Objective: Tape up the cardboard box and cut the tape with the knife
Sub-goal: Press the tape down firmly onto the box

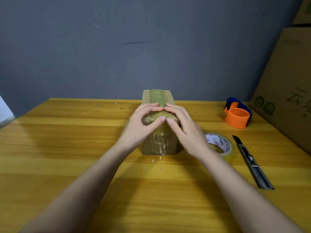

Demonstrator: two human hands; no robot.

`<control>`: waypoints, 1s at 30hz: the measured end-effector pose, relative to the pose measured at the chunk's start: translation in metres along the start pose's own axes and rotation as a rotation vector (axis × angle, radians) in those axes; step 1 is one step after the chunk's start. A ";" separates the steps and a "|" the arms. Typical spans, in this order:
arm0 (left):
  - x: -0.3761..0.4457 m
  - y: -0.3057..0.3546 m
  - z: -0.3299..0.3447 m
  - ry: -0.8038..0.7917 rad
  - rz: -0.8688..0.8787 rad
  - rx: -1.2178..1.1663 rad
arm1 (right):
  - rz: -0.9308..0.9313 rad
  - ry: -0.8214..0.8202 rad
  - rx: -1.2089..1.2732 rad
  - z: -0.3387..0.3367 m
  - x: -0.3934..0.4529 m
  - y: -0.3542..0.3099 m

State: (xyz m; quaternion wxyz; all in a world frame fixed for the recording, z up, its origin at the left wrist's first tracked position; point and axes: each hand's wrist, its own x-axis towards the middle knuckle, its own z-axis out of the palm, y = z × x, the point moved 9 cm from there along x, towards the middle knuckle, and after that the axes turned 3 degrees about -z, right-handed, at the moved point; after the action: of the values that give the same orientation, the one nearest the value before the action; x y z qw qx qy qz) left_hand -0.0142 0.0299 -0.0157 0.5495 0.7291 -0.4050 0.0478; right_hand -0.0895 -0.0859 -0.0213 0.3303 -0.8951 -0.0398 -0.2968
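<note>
A small cardboard box (158,143) stands in the middle of the wooden table (67,148). A strip of clear tape (157,96) runs along its top and down its near face, where it looks wrinkled. My left hand (141,125) and my right hand (185,130) both press on the box's near top edge. Their fingertips meet on the top and their thumbs touch on the near face over the tape. A roll of clear tape (223,147) lies just right of my right wrist. Right of the roll lies a utility knife (250,161), its blade end pointing away from me.
An orange and blue tape dispenser (238,115) sits at the back right of the table. A large cardboard carton (286,91) leans along the right edge. A grey wall closes off the far side. Bare wood spreads to the left and in front.
</note>
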 end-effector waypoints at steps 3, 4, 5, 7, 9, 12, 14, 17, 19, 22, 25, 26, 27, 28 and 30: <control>0.000 0.000 -0.001 0.038 0.003 0.028 | -0.004 0.027 -0.017 0.001 0.000 0.000; 0.000 -0.001 -0.001 0.038 0.004 0.038 | -0.012 0.024 -0.039 0.002 0.000 0.001; 0.000 -0.001 -0.001 0.038 0.003 0.048 | -0.021 0.023 -0.060 0.002 -0.001 0.001; -0.001 -0.002 -0.002 0.038 0.009 0.075 | -0.039 0.022 -0.089 0.001 -0.001 0.001; -0.001 -0.002 -0.001 0.032 0.028 0.110 | -0.050 0.004 -0.112 0.002 -0.001 0.001; -0.001 -0.003 -0.001 0.003 0.052 0.147 | -0.043 -0.037 -0.145 0.002 -0.001 0.003; -0.001 -0.003 -0.001 -0.016 0.064 0.175 | -0.043 -0.064 -0.175 0.001 -0.001 0.003; -0.001 -0.003 0.000 -0.050 0.080 0.219 | -0.044 -0.109 -0.203 0.003 0.000 0.003; 0.000 -0.003 0.001 -0.087 0.083 0.257 | -0.051 -0.138 -0.224 0.003 0.000 0.003; 0.000 -0.004 0.000 -0.140 0.082 0.325 | -0.056 -0.166 -0.267 0.004 0.000 0.003; -0.001 -0.003 0.000 -0.178 0.069 0.368 | -0.068 -0.180 -0.309 0.005 0.000 0.001; -0.001 -0.003 0.001 -0.193 0.073 0.376 | -0.073 -0.180 -0.317 0.005 0.000 0.000; -0.001 -0.002 0.001 -0.212 0.075 0.375 | -0.072 -0.180 -0.316 0.006 0.000 0.000; -0.001 -0.003 0.002 -0.235 0.073 0.355 | -0.067 -0.178 -0.300 0.006 0.000 0.001; -0.001 -0.003 0.002 -0.267 0.056 0.264 | -0.038 -0.157 -0.178 0.007 0.001 0.003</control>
State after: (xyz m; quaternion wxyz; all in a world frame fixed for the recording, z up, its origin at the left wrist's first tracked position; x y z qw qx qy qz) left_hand -0.0137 0.0294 -0.0192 0.3889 0.7831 -0.4849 0.0187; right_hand -0.0845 -0.0839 -0.0262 0.2397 -0.9405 -0.0562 -0.2342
